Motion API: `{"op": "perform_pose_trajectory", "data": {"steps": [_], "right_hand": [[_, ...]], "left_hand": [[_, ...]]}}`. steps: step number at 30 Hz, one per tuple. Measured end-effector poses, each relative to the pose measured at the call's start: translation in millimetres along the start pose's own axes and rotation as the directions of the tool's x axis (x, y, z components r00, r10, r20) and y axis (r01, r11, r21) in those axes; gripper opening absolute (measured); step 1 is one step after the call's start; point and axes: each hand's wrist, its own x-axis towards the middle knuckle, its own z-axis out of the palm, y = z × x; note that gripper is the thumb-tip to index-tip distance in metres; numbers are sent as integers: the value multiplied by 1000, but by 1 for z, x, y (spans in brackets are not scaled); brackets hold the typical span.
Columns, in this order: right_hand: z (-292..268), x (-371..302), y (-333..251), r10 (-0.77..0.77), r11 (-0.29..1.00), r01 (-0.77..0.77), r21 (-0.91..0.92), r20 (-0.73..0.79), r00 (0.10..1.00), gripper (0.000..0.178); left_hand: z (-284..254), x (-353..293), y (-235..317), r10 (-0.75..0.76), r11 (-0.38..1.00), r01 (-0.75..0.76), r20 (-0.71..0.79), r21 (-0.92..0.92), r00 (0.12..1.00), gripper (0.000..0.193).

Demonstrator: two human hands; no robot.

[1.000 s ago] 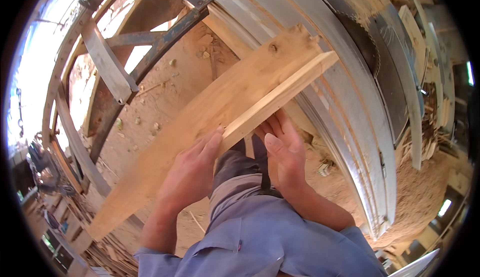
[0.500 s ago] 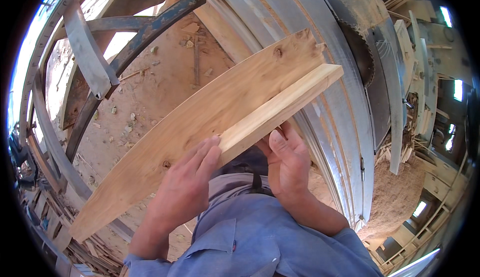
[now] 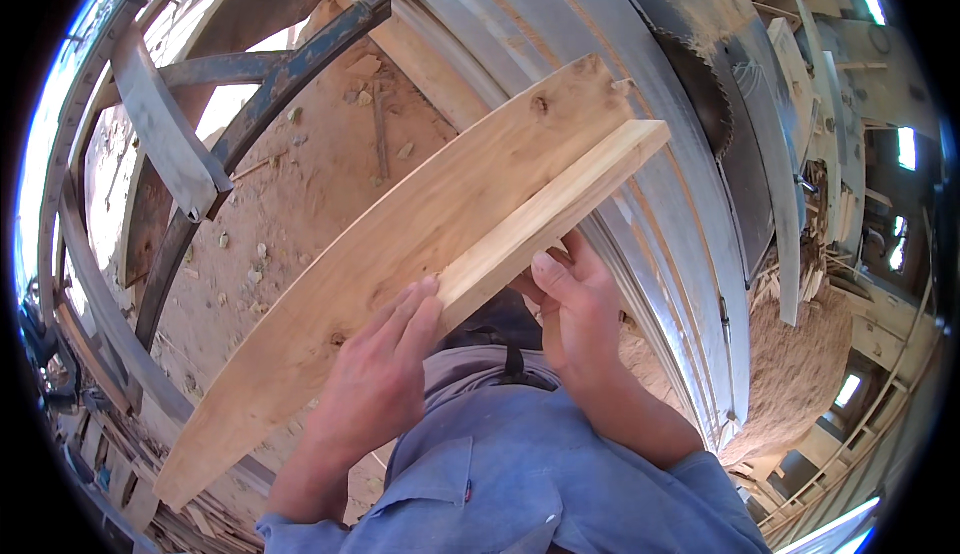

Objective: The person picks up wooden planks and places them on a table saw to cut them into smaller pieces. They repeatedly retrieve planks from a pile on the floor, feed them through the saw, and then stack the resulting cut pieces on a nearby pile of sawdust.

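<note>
A long, knotted wooden plank (image 3: pixel 470 179) slants across my front, its far right end over a metal saw table. Along its near edge lies a shorter, thicker wooden strip (image 3: pixel 555 212). My left hand (image 3: pixel 378 379) grips the plank just left of the strip's end, fingers together on top and thumb hidden. My right hand (image 3: pixel 575 304) is closed at the strip's near side, thumb up against it and the other fingers curled underneath, partly hidden. Beyond the plank's right end, a toothed circular saw blade (image 3: pixel 708 104) stands apart from both pieces.
The grey saw table (image 3: pixel 690 284) with long grooves runs down the right side. A rusty metal frame (image 3: pixel 275 94) stands at upper left above sandy ground (image 3: pixel 330 169). Sawdust (image 3: pixel 800 369) is heaped right of the table, and scrap wood lies at lower left.
Both wood pieces have turned slightly, the left end dropping toward me and the right end shifting left. Both hands keep their places on the wood. The surroundings have shifted a little in view.
</note>
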Motion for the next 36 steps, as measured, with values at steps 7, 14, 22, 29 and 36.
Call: {"op": "perform_pose_trajectory", "data": {"steps": [7,14,22,29,36], "right_hand": [[-9,-9,16,-49,977,39,211,40,998,49],[-41,0,77,133,858,-126,497,22,991,35],[-94,3,84,42,851,-39,524,7,999,34],[-193,-63,84,-192,981,192,-36,-13,981,57],[-355,-183,94,-115,939,120,-323,32,993,83]], "left_hand": [[22,-15,-1,94,979,-91,-7,182,996,53],[73,-46,16,133,987,-124,-92,104,987,56],[105,-59,31,-133,949,108,-67,-296,989,62],[235,-61,92,-201,880,176,-10,-441,979,66],[365,-81,173,115,810,-10,142,-587,983,64]]}}
